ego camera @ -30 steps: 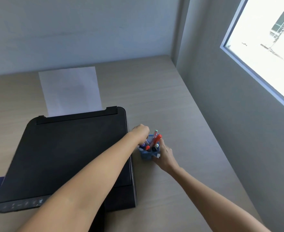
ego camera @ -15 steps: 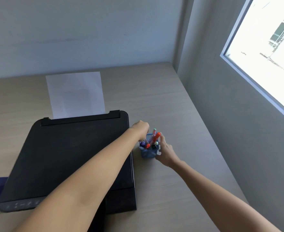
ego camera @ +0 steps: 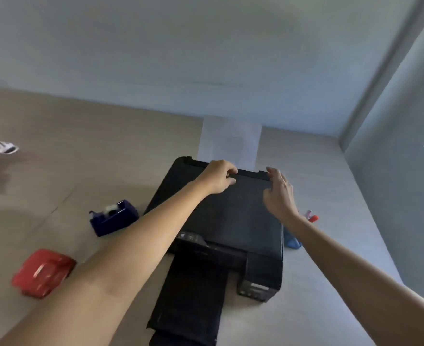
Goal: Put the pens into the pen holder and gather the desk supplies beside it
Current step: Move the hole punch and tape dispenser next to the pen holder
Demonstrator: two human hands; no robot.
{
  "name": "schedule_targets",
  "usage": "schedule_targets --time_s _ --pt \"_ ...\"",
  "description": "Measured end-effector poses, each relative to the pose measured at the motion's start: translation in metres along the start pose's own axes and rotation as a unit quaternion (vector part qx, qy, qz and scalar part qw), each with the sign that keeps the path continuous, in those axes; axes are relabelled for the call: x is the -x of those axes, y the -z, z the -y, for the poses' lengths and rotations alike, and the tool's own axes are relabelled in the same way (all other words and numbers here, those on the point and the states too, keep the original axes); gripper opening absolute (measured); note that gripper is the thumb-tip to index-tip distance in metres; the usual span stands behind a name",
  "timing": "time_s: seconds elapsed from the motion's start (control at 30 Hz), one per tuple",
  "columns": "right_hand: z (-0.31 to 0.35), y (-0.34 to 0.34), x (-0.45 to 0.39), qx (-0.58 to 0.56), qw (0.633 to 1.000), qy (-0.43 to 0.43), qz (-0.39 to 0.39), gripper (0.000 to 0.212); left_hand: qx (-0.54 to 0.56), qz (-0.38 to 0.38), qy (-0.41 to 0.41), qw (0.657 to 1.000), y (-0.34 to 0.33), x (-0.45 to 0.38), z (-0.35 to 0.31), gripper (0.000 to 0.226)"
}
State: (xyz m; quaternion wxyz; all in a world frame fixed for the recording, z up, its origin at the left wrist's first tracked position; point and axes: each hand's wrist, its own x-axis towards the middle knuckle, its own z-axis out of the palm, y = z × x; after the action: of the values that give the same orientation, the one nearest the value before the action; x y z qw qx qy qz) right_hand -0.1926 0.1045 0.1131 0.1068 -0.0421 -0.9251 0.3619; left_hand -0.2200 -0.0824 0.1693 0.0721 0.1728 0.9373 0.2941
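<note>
Above the printer (ego camera: 231, 213), left hand (ego camera: 218, 179) curled, empty; right hand (ego camera: 279, 193) open; holder (ego camera: 292, 242) filled; dispenser (ego camera: 113, 217) ungathered

Both hands over black flatbed printer (ego camera: 233, 216): left hand (ego camera: 219, 176) loosely curled near its rear edge, right hand (ego camera: 279, 193) open, fingers spread. Blue plastic pen holder (ego camera: 291, 242) just right of printer, navy tape dispenser (ego camera: 113, 217) and red stapler (ego camera: 42, 272) left.
</note>
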Motion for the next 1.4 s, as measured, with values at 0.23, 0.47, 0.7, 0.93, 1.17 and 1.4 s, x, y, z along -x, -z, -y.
schedule_targets --time_s 0.23,0.47,0.7,0.93,1.17,1.4 --pt "0.149 -0.138 0.022 0.006 0.982 0.14 0.129 0.055 0.03 -0.088 0.167 0.981 0.078 0.131 0.16 0.042" --pt "0.226 -0.277 0.041 0.123 0.925 0.187 0.307 0.056 0.026 -0.107 0.373 0.921 0.096 0.276 0.33 0.049" --pt "0.238 -0.361 0.026 0.222 0.884 0.191 0.365 0.075 0.126 -0.04 0.485 0.864 0.063 0.334 0.415 0.036" --pt "0.231 -0.407 0.01 0.247 0.875 0.163 0.384 0.061 0.312 -0.055 0.482 0.816 0.061 0.338 0.438 0.026" --pt "0.244 -0.411 0.029 0.179 0.882 0.12 0.419 0.043 0.385 -0.058 0.481 0.785 0.084 0.344 0.438 0.019" --pt "0.282 -0.338 0.017 0.09 0.916 0.137 0.367 0.042 0.435 -0.096 0.386 0.808 0.138 0.306 0.383 0.01"
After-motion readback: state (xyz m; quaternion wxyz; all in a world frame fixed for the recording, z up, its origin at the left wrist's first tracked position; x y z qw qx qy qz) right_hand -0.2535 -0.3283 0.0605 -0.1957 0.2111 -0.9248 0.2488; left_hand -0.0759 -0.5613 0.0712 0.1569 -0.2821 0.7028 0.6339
